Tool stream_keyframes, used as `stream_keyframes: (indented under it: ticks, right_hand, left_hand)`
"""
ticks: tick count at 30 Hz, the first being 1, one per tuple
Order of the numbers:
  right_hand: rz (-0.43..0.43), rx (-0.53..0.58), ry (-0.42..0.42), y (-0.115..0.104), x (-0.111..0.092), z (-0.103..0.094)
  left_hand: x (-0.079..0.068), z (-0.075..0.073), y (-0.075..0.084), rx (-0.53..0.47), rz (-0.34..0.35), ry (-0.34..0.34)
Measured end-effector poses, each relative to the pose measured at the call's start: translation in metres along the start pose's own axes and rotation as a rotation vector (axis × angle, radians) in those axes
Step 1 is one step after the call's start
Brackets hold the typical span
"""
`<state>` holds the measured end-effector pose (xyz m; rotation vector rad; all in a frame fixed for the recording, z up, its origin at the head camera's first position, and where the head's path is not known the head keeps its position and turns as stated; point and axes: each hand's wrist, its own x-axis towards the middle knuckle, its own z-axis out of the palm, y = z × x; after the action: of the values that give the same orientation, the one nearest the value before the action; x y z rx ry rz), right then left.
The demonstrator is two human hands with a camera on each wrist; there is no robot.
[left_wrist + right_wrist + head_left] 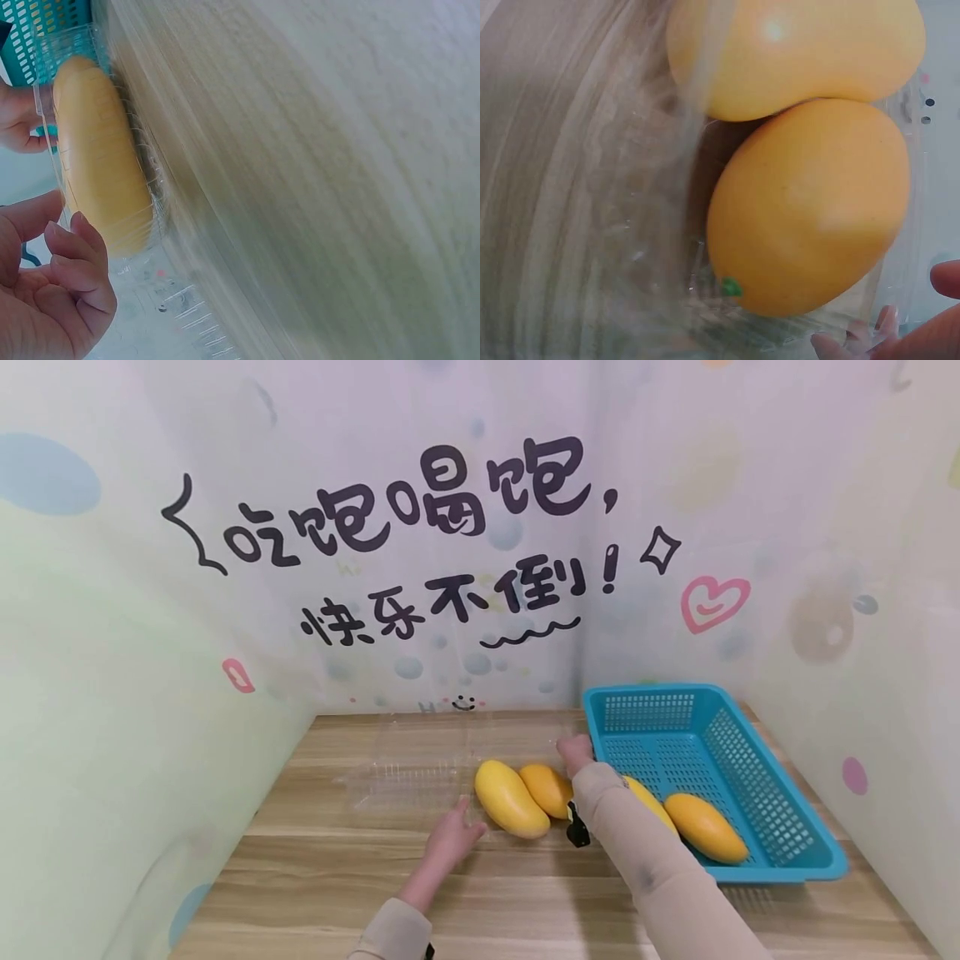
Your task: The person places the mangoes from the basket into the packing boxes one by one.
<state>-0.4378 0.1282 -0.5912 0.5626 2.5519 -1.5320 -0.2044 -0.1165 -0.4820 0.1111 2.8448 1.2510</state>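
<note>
Two yellow mangoes [512, 799] lie side by side in a clear plastic clamshell box [652, 255], whose see-through lid [408, 785] is folded open to the left. At the near left corner my left hand [452, 837] pinches the box edge between thumb and fingertips, close by the larger mango [101, 157]. My right hand [576, 753] is at the far right end of the box, beside the basket. Its thumb and fingers hold the box edge in the left wrist view, and some fingertips [855, 337] show through the plastic below the second mango [810, 210].
A blue perforated basket [806, 810] stands at the right, holding a mango [705, 828] and another mango [651, 806] partly behind my right sleeve. The wooden table [300, 877] meets a printed wall covering [450, 677] at the back and sides.
</note>
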Motion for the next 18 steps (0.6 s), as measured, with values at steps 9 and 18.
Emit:
stream_keyframes:
  ticks: [9, 18]
  right_hand:
    - [-0.034, 0.342, 0.142, -0.007, -0.02, 0.001]
    - [0.182, 0.433, 0.0, -0.078, -0.131, -0.042]
  left_hand:
    - [-0.001, 0.0, 0.004, 0.06, -0.063, -0.005]
    - [0.003, 0.001, -0.001, 0.064, -0.075, -0.004]
